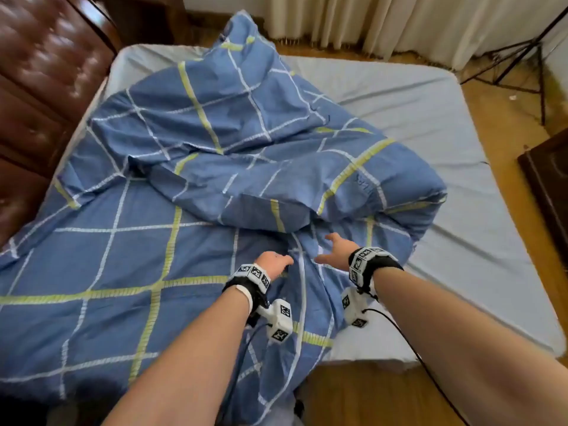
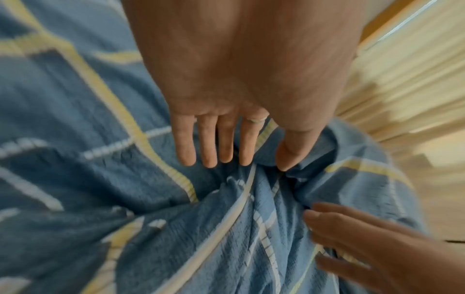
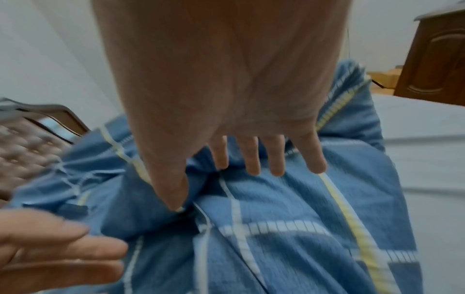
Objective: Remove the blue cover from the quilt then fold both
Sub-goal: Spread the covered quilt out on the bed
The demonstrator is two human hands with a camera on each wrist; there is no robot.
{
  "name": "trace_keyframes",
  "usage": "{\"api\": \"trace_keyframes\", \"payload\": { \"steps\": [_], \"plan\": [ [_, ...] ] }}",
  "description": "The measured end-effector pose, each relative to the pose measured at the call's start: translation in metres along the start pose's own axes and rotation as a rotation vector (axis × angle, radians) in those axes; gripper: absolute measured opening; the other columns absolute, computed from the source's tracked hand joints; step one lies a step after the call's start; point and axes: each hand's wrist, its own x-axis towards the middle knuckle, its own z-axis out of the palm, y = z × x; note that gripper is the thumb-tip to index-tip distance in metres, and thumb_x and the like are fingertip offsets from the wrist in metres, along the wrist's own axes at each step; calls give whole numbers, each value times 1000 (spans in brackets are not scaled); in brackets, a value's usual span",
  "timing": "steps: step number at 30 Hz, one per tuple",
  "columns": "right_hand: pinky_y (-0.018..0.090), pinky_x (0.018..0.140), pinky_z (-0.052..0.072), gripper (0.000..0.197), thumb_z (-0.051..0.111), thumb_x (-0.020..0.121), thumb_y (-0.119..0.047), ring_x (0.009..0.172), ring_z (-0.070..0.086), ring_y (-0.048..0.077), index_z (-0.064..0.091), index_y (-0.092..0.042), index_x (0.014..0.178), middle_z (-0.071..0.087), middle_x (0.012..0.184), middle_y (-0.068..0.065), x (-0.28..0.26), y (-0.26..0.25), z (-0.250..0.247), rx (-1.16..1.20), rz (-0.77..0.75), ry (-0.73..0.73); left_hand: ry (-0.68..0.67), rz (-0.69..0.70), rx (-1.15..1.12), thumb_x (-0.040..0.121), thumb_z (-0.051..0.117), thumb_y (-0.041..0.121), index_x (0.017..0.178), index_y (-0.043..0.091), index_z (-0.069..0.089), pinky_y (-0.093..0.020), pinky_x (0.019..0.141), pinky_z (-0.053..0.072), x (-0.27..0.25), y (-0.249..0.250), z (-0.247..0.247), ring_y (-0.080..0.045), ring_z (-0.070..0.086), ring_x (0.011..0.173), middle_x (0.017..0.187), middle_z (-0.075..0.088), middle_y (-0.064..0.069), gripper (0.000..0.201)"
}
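Head view: the blue cover, checked in white and yellow-green lines, lies rumpled across the bed, its long axis running from the near-left edge, where it hangs over, up toward the far corner by the curtain. A bulky fold sits across the middle; the flatter part spreads toward me and to the left, against the brown tufted headboard. The quilt itself I cannot see; presumably inside, not confirmed. My left hand and right hand are side by side over a gathered ridge of fabric at the near middle, just apart from each other. A pale sheet covers the bare right part of the mattress; a black tripod stands on the wooden floor beyond. Left wrist view: my left hand has its fingers straight and slightly spread, tips at or just above the bunched cover; grip holds nothing. Contact cannot be settled, the picture is blurred. My right hand enters at lower right, fingers extended. Right wrist view: my right hand is spread wide, fingers straight, thumb tip down at a crease in the cover; nothing pinched. My left hand shows at lower left, fingers loose and extended.
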Motion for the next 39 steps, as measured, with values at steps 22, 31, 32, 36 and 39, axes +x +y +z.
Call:
{"api": "trace_keyframes", "payload": {
  "steps": [22,31,32,36,39],
  "plan": [
    [26,69,44,21,77,83,-33,73,57,6,59,-24,89,62,81,-10,28,148,-23,294,-260,1,70,64,-420,45,63,25,63,10,55,-37,66,46,82,106,100,-22,54,72,68,55,-10,25],
    [29,79,48,4,68,87,-30,83,63,12,65,-31,87,66,86,-10,-89,233,-111,203,-463,272,174,332,-38,61,61,26,84,4,68,-36,79,53,-132,164,185,-17,61,78,85,71,-9,32],
    [31,85,48,18,67,86,-32,91,63,10,63,-31,103,66,99,-11,-102,238,-130,268,-476,370,144,332,64,65,65,25,85,8,67,-32,77,53,-157,165,198,-17,62,81,87,71,-7,27],
    [43,105,41,82,60,80,-9,139,32,20,28,-45,147,23,158,-7,-145,225,-177,-209,-789,291,82,369,362,70,71,22,100,5,67,-28,79,50,-221,157,251,-21,65,95,102,71,-10,35],
    [48,111,34,81,52,87,-6,149,16,27,23,-44,151,5,165,2,-160,206,-149,-893,-1021,219,110,340,493,66,74,29,94,6,68,-34,83,51,-238,153,270,-30,64,98,102,70,-12,37]
  ]
}}
